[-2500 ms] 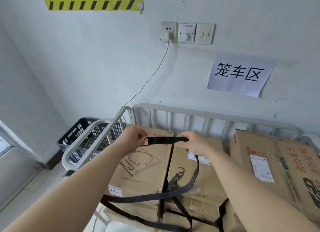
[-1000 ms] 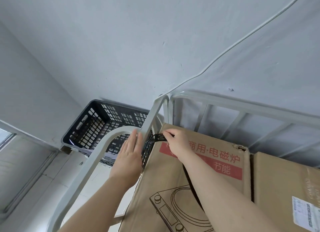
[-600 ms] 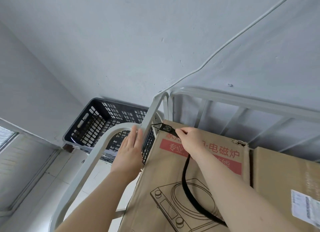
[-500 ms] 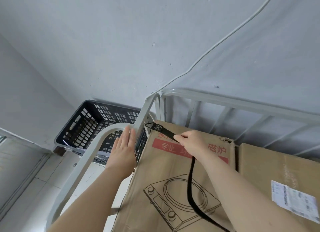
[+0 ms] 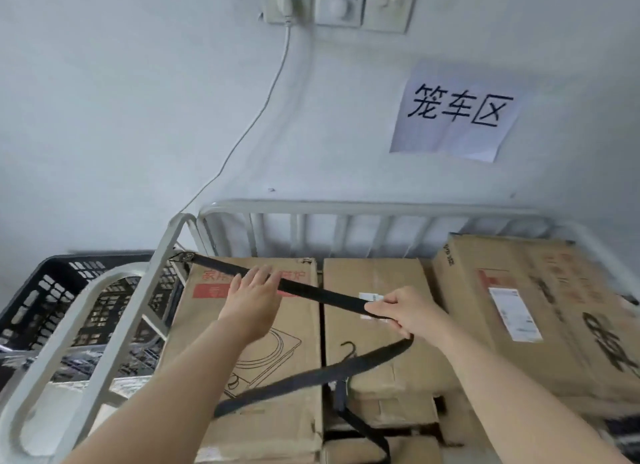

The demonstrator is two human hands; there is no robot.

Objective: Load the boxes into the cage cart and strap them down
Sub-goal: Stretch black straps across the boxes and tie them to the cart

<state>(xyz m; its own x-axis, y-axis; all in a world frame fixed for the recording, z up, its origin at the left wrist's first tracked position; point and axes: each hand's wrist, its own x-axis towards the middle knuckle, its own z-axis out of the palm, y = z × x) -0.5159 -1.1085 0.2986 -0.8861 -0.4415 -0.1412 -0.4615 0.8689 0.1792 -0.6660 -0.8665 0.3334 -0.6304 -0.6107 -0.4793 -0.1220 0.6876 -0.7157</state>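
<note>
Gripping a flat black webbing strap [image 5: 311, 290] in the right hand [image 5: 412, 313], fingers curled round it, just right of the brown cardboard box printed with a cooker drawing [image 5: 204, 325], above the plain brown carton [image 5: 374, 276] touching that box's right side. Pulled from there in a taut slant over the box's top to the side post of the grey metal cage cart [image 5: 346, 207] at the box's far left corner (fastening too blurred to make out). Laying the left hand [image 5: 251, 299] flat on the strap above the box's red lettering, fingers straight, gripping nothing. Doubling back loose from the right hand across the box's near end, past a small black hook [image 5: 349, 347] just right of the box. Further right of the box, inside the cart: a larger brown carton with a white label [image 5: 554, 290]. Left of the box, outside the cart's frame: a black perforated plastic crate [image 5: 31, 290].
</note>
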